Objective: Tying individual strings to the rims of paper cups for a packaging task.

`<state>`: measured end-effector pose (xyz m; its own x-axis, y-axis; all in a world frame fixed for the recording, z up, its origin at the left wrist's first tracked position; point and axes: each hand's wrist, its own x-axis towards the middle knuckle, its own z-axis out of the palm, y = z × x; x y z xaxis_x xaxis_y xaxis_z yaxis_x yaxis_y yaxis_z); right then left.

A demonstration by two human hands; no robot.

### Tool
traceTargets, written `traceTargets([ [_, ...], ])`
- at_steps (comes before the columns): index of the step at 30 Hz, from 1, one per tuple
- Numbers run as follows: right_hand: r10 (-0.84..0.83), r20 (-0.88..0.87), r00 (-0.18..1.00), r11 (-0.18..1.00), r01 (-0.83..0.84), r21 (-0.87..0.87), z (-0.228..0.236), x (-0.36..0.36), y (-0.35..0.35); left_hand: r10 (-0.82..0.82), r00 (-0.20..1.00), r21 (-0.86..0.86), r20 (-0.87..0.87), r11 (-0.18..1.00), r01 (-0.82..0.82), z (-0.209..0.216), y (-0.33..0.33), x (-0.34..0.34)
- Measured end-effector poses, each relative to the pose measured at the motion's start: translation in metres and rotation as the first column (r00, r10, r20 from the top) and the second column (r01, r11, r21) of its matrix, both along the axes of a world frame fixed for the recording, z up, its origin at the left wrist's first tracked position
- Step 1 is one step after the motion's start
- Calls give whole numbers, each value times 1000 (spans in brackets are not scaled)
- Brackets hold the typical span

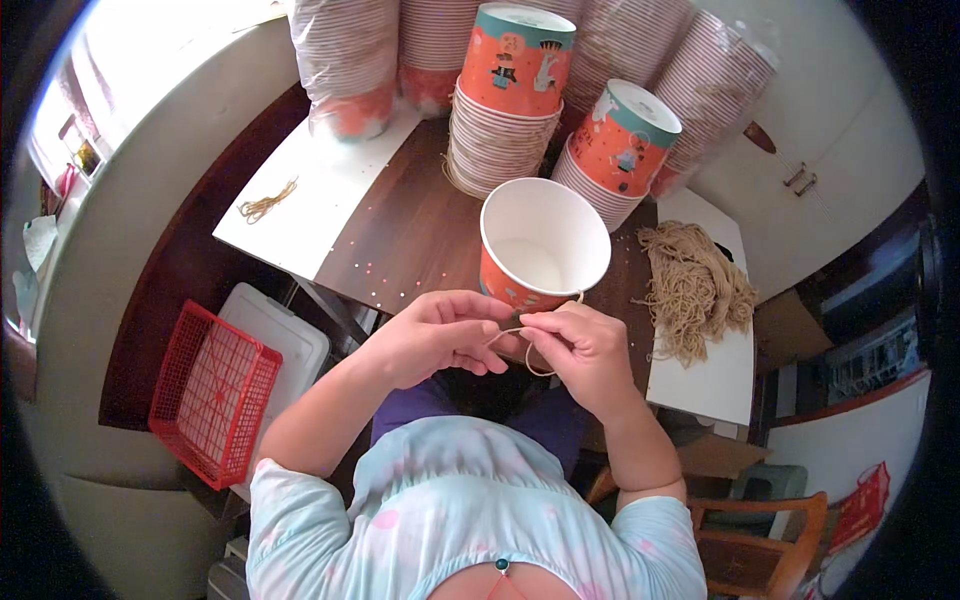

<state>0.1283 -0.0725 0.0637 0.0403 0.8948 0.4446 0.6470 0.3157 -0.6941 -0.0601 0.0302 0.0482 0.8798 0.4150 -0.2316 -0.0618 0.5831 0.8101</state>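
In front of my chest my right hand (585,352) is closed, its thumb and fingertips pinching a thin tan cord (541,373) that hangs in a small loop. The cord's other stretch runs over to my left hand (430,340), whose fingers are spread, with the thumb apart from the index finger. Just beyond both hands a white-lined orange paper bucket (492,277) leans with its mouth toward me. A bit of cord shows at its rim beside my right hand. Whether the cord is fastened to the bucket is hidden.
Two stacks of upturned orange and teal buckets (515,75) (625,140) stand behind, with plastic-wrapped stacks (345,60) further back. A heap of tan cords (695,285) lies at right, a few strands (268,202) at left. A red basket (215,395) sits low left; a wooden chair (760,545) is lower right.
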Motion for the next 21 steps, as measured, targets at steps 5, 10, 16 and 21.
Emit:
traceTargets([
  [5,-37,10,999,999,37,40,2,2,-3,72,997,138,-17,988,-69,-5,-2,-2],
  [10,-124,306,944,990,95,108,11,3,-8,173,984,407,-46,902,-140,2,-13,1],
  [16,180,-856,485,829,-543,-134,10,-16,-20,126,992,669,7,737,-99,34,-33,5],
  [21,65,-592,803,893,-312,-325,8,-4,-23,154,987,633,-48,769,-89,38,-26,5],
])
